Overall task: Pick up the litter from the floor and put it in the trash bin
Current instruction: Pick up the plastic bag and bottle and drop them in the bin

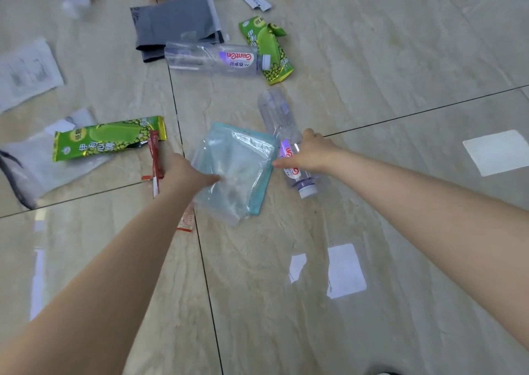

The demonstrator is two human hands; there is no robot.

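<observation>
While both arms are reaching down in the head view, the left hand [186, 174] is pinching the near-left edge of a clear teal-edged bag [234, 168] lying on the tiled floor [372, 59]. The right hand [310, 152] is closing on a clear bottle [286, 142] just right of it, fingers hidden. More wrappers are lying farther left.

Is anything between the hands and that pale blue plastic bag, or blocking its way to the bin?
Nothing blocks the grasp: the left hand and right hand already touch the plastic bag at opposite edges. The trash bin is out of view, so its path cannot be judged.
</observation>
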